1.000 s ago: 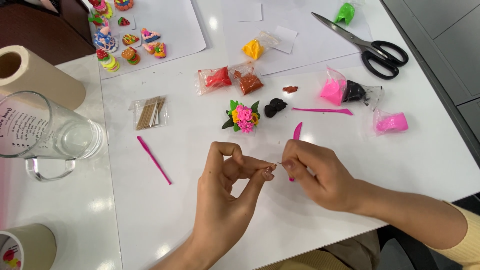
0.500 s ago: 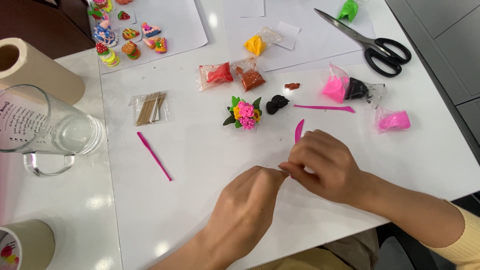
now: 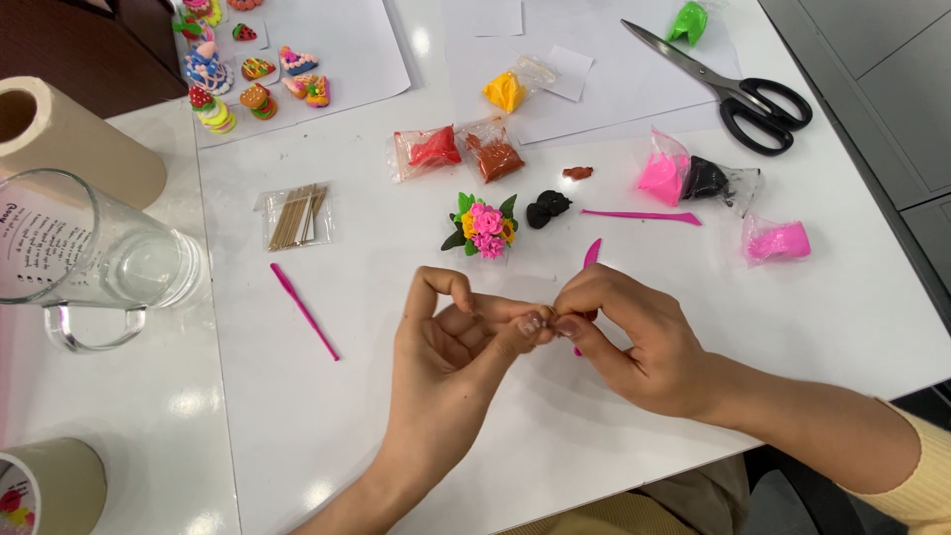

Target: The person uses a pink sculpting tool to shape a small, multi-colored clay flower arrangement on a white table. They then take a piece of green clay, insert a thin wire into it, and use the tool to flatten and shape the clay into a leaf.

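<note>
I'm looking down on a glossy white desk (image 3: pixel 297 436) catching bright overhead glare; grey floor tiles (image 3: pixel 882 69) run along the right, dark brown flooring (image 3: pixel 89 50) shows top left.

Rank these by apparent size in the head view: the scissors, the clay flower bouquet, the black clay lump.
1. Scissors, clearly the largest.
2. Clay flower bouquet.
3. Black clay lump, the smallest.
All lie at similar distance on the white table, so the order seems reliable.
</note>
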